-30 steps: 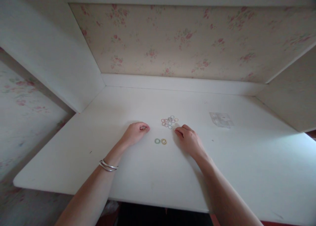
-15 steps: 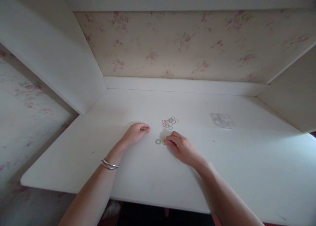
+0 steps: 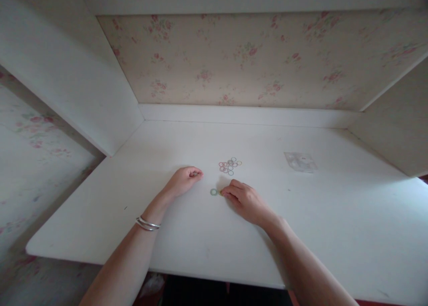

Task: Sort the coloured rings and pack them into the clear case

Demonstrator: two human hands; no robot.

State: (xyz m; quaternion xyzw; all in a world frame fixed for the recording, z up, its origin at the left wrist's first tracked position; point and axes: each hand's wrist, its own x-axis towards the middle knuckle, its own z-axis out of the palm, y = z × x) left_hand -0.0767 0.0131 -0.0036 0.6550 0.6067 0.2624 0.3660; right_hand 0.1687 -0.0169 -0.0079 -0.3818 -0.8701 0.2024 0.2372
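My right hand [image 3: 241,198] rests on the white table with its fingertips pinched on a small yellow ring [image 3: 220,192], most of which they cover. Just left of it lies a green ring [image 3: 214,192], flat on the table. Farther back is a loose cluster of thin coloured rings [image 3: 230,165], pink, grey and yellowish, some overlapping; they look like small elastic bands. My left hand [image 3: 184,179] lies left of the cluster, fingers curled and thumb against them. Whatever may be inside those fingers is hidden. Two silver bangles [image 3: 147,224] circle the left wrist.
A clear plastic bag [image 3: 300,162] lies on the table [image 3: 187,248] at the right. A small dark sliver [image 3: 125,208] is at the left. White panels and a floral-papered wall [image 3: 214,60] close off the back and sides.
The right fingertips have shifted very slightly left and now cover more of the yellow ring. My left hand, the green ring and the cluster keep their places; the view has moved a little.
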